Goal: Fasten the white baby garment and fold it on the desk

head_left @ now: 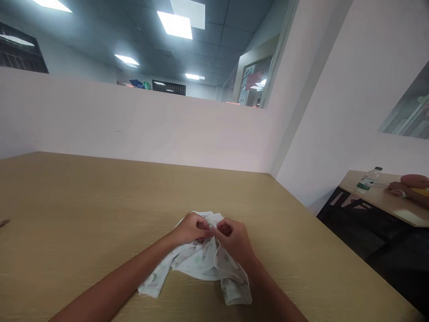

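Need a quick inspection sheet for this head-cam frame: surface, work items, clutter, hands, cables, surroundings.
Surface: light wooden table, bare apart from the cloth.
Work items: white printed garment, crumpled, lying on the table under both hands.
Clutter: nothing seen on this table; a dark edge at the far left cannot be identified.
Hands: left hand and right hand both pinch the garment at its top, fingertips meeting.
Cables: nothing seen.
Surroundings: white partition wall; neighbouring desk with a water bottle and another person's arm.

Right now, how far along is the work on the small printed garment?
Early. Nothing looks finished: the small white printed cloth garment lies bunched on the light wooden table. In hand: the left hand and right hand pinch its upper edge together. Left: flattening it; both legs trail loose.
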`<state>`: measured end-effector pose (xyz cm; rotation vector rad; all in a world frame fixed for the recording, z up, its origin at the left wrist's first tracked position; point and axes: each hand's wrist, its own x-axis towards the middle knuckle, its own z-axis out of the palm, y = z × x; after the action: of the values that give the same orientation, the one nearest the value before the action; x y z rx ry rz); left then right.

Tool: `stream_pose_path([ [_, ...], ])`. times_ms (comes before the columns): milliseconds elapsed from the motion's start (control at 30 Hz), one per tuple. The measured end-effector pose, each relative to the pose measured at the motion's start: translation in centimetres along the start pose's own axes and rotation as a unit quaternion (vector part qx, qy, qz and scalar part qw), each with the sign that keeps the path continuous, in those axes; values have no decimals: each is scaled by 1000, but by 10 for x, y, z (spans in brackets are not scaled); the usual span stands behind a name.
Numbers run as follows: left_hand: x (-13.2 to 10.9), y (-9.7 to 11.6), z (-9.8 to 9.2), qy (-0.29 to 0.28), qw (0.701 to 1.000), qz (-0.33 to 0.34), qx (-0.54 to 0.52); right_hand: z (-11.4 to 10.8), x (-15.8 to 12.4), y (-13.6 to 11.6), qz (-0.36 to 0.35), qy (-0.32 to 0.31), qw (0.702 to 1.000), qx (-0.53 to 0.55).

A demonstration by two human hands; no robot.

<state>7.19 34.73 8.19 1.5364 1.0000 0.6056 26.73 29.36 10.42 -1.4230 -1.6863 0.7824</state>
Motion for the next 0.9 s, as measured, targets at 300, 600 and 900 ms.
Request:
stream_pose_path([
  [300,-2,7,-2,-12,995,-45,-85,-2,3,9,-62,-60,995,45],
  [600,-3,7,-7,-31,988,-51,-140,2,8,25,5,-77,989,125],
  [900,4,-4,-5,-33,990,-49,-128,3,8,30,8,-88,987,132],
])
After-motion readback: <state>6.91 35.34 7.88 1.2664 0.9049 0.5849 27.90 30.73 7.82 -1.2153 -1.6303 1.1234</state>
